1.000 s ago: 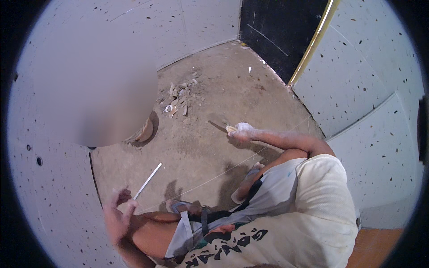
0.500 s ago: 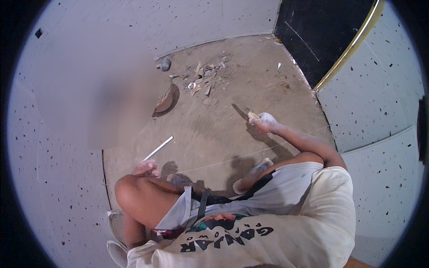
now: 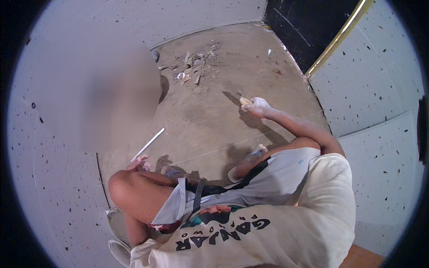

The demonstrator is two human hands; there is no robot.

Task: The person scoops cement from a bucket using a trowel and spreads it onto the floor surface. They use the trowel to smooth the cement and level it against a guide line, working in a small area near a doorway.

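My right hand (image 3: 259, 107), whitened with dust or powder, is out over the floor ahead of my right knee. Its fingers are closed around a pale-handled tool (image 3: 245, 102); the kind of tool is unclear, and a dark narrow streak beside it may be blade or shadow. Past my left knee, my left hand (image 3: 139, 164) hangs low, its fingers loosely bent and apart, with nothing plainly in them. A thin white stick (image 3: 148, 144) lies on the floor right by those fingers. The knee hides part of that hand.
Rubble and chips (image 3: 196, 67) lie on the dusty floor (image 3: 201, 116) ahead. Speckled pale walls (image 3: 371, 89) stand on both sides, with a dark door-like panel (image 3: 308, 31) at the far right. A thin line (image 3: 228, 146) crosses before my feet. A blurred patch covers the left.
The whole view has shifted, so floor and walls sit a little higher and further left. My right hand still grips the tool; the left fingers look more spread beside the stick.
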